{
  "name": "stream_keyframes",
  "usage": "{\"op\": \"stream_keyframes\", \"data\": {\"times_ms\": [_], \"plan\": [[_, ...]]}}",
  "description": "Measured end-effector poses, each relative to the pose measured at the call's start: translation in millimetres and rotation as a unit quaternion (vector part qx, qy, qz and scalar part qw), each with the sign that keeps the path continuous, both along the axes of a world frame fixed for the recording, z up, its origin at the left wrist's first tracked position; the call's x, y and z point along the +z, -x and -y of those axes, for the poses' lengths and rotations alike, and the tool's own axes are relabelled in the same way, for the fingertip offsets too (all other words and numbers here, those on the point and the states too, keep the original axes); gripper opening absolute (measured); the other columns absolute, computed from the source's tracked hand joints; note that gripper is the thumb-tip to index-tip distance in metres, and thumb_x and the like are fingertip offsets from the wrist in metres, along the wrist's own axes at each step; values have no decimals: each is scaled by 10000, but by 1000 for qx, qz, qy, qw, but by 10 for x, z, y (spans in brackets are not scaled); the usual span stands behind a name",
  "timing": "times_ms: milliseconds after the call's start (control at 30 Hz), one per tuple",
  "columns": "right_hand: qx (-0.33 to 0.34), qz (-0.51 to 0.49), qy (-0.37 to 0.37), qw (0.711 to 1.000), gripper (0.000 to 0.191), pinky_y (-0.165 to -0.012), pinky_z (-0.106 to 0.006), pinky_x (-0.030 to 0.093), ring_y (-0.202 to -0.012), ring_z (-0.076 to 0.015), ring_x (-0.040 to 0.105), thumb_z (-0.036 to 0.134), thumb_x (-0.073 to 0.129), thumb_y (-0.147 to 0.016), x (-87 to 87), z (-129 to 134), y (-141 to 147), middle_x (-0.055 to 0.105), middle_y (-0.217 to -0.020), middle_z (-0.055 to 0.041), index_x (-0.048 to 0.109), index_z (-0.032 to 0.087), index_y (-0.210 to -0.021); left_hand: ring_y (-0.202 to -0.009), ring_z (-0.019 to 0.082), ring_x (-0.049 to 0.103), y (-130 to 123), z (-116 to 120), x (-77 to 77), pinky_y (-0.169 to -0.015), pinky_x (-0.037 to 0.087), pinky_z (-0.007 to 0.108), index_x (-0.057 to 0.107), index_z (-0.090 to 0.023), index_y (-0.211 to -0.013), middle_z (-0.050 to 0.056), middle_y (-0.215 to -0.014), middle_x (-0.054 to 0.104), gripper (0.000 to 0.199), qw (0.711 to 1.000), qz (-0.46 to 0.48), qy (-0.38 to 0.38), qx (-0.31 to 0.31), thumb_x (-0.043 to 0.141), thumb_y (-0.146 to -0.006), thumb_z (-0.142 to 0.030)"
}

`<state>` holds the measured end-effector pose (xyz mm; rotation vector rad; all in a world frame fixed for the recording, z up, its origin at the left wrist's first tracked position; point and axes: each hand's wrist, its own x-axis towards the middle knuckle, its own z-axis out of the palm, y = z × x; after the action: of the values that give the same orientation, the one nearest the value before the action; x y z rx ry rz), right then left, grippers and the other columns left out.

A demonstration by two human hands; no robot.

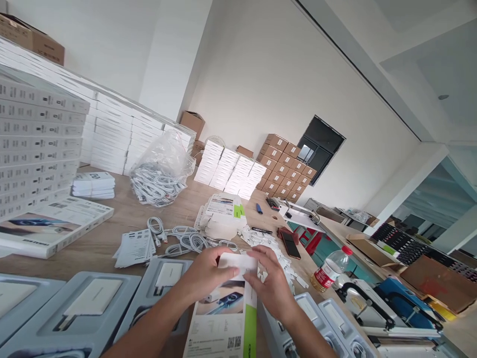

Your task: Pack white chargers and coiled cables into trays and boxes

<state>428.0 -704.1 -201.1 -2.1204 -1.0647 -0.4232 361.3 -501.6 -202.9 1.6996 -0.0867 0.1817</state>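
Both hands grip the far end of a flat white-and-green printed box (223, 323), which points toward me over the table. My left hand (208, 271) pinches the left side of its white end, thumb on top. On the right side, my right hand (270, 278) closes its fingers and thumb on the same end. Whether that white end is a folded flap cannot be made out. Grey trays (89, 333) holding white power banks (95, 296) lie left of the box. More grey trays (309, 323) with white devices and cables lie to its right.
Beyond my hands lie flat printed cartons (221, 214), coiled white cables (190, 239), leaflets (134, 247) and white paper scraps (266, 243). A phone (289, 243) and a bottle (331, 268) stand right. Stacked white boxes (40, 139) and a bag of cables (162, 171) are left.
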Motion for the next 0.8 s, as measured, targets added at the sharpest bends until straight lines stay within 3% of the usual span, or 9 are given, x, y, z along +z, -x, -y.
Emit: {"op": "stream_keyframes", "data": {"times_ms": [67, 200, 367, 567, 800], "plan": [[6, -54, -14, 998, 542, -906, -387, 510, -1164, -263, 568, 143, 715, -753, 43, 6, -39, 590, -1292, -88, 613, 289, -1265, -694, 181, 613, 11, 18, 3, -618, 435, 242, 683, -198, -908, -25, -759, 660, 254, 1000, 2, 1, -12, 672, -665, -272], [16, -113, -23, 993, 425, -788, -336, 509, -917, -205, 619, 137, 720, -739, 111, -15, -36, 672, -1093, -54, 690, 272, -1141, -684, 184, 639, 37, 57, 30, -619, 469, 250, 689, -218, -945, -20, -788, 698, 237, 999, 25, -46, 9, 643, -720, -275], [-1, -109, -38, 993, 376, -730, -303, 488, -826, -175, 597, 114, 725, -722, 151, -34, 11, 672, -1025, -30, 724, 279, -1060, -686, 190, 654, 43, 69, 39, -597, 473, 246, 683, -234, -994, -11, -807, 722, 248, 996, 39, -79, 19, 615, -774, -325], [-18, -117, -28, 993, 326, -655, -276, 469, -780, -165, 615, 107, 721, -727, 233, -34, 22, 679, -962, -20, 744, 265, -1011, -637, 171, 584, 30, 71, -7, -608, 416, 251, 696, -228, -992, -23, -705, 671, 249, 981, 75, -163, 80, 610, -782, -330], [-28, -77, -16, 997, 250, -654, -278, 460, -741, -163, 621, 138, 706, -751, 355, -92, 62, 684, -880, -13, 759, 266, -960, -563, 144, 508, 50, 75, 2, -553, 372, 230, 692, -228, -878, -49, -605, 588, 212, 982, 88, -141, 94, 567, -814, -388]]}}
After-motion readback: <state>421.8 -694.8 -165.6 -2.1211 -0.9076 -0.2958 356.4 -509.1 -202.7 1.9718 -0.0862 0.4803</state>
